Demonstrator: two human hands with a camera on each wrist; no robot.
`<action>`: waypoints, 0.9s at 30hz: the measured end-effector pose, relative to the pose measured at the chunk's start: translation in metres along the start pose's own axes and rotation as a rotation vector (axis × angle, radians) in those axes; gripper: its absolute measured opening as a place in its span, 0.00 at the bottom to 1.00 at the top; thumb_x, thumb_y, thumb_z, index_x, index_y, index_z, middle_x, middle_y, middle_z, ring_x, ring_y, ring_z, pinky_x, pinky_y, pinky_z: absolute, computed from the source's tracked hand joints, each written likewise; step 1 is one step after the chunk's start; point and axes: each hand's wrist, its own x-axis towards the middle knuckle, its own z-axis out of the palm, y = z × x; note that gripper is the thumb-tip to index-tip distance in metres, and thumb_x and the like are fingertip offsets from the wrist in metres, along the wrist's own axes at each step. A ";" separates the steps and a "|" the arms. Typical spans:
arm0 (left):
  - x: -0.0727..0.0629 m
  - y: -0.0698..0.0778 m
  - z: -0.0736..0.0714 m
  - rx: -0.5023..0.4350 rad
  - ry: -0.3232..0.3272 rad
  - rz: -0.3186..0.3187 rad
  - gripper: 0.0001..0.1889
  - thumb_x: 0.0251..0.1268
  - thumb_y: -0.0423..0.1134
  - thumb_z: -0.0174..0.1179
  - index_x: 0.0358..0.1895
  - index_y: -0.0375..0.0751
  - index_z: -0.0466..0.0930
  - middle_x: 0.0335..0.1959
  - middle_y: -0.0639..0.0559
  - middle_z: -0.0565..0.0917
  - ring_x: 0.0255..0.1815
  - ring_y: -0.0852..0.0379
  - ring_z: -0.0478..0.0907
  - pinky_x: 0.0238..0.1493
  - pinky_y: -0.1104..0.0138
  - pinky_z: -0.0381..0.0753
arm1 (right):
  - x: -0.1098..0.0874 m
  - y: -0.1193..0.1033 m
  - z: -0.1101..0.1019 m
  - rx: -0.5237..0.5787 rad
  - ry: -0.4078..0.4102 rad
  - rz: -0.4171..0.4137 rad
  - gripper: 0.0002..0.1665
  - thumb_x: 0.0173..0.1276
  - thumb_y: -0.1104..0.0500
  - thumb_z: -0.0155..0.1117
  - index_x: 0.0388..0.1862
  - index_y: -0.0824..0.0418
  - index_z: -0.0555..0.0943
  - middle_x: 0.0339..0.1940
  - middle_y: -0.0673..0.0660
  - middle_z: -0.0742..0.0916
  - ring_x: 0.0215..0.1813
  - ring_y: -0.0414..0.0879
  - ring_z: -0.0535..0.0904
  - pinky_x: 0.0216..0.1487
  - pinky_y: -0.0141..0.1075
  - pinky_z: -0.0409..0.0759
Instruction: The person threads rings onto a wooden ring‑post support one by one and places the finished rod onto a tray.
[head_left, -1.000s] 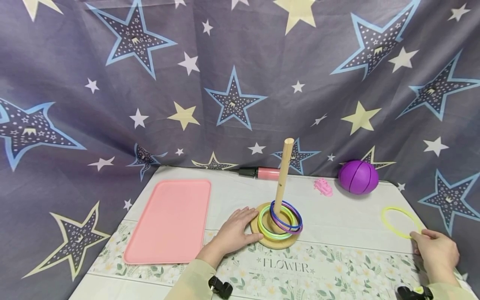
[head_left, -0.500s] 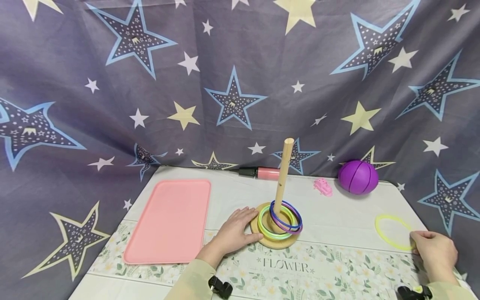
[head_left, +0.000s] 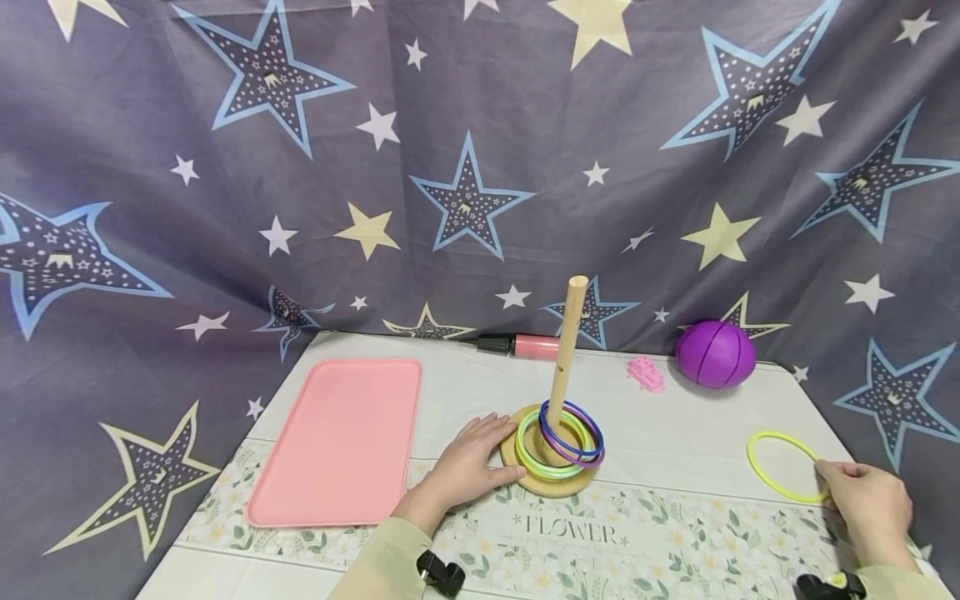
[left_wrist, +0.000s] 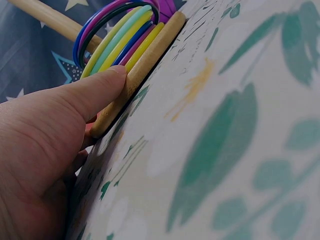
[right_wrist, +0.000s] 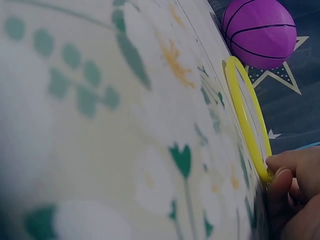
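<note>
In the head view, my right hand (head_left: 868, 500) pinches a yellow ring (head_left: 771, 482) between thumb and fingers by its near right side, and the ring reaches out to the left low over the table. The right wrist view shows the thumb and fingertip on the rim of the yellow ring (right_wrist: 245, 112). My left hand (head_left: 468, 462) rests against the left edge of a round wooden base (head_left: 551, 490), thumb in front. An upright wooden peg (head_left: 567, 350) rises from that base. Several coloured rings (left_wrist: 127, 37) are stacked around it, the blue ring (head_left: 600, 433) on top lying tilted.
A pink tray (head_left: 337, 446) lies on the left of the table. Along the back are a pink-and-black pump-like tube (head_left: 517, 345), a small pink toy (head_left: 647, 374) and a purple ball (head_left: 716, 355). A starry curtain (head_left: 465, 275) hangs behind.
The yellow ring has swung left and toward me in my right hand, mostly in the first half second. My left hand and the peg stand have stayed still.
</note>
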 end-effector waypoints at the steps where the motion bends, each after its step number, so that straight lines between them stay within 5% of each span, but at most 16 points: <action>1: 0.000 0.000 0.000 0.000 0.000 0.000 0.43 0.74 0.61 0.72 0.83 0.40 0.72 0.83 0.42 0.72 0.88 0.41 0.61 0.91 0.48 0.52 | 0.001 0.000 0.000 0.005 -0.005 0.001 0.28 0.81 0.54 0.64 0.59 0.81 0.81 0.12 0.50 0.82 0.17 0.45 0.77 0.30 0.42 0.69; 13: 0.001 -0.001 0.001 0.010 -0.007 -0.009 0.44 0.74 0.62 0.72 0.83 0.42 0.72 0.84 0.43 0.72 0.88 0.42 0.60 0.91 0.49 0.52 | -0.001 -0.003 0.000 0.090 -0.033 0.075 0.31 0.83 0.49 0.63 0.67 0.76 0.80 0.17 0.46 0.81 0.18 0.41 0.78 0.21 0.35 0.72; 22: 0.002 -0.002 0.002 0.014 -0.006 -0.014 0.44 0.73 0.63 0.72 0.83 0.42 0.72 0.84 0.44 0.72 0.88 0.43 0.60 0.91 0.50 0.52 | -0.001 -0.012 0.003 0.184 -0.099 0.048 0.31 0.83 0.45 0.65 0.65 0.72 0.82 0.20 0.45 0.83 0.22 0.41 0.79 0.20 0.35 0.77; 27: 0.001 -0.002 0.002 0.012 -0.003 -0.012 0.44 0.73 0.62 0.72 0.83 0.42 0.72 0.83 0.43 0.72 0.88 0.43 0.61 0.91 0.50 0.52 | -0.005 -0.026 -0.001 0.193 -0.103 0.002 0.27 0.83 0.42 0.65 0.56 0.66 0.87 0.19 0.45 0.84 0.23 0.42 0.78 0.23 0.36 0.76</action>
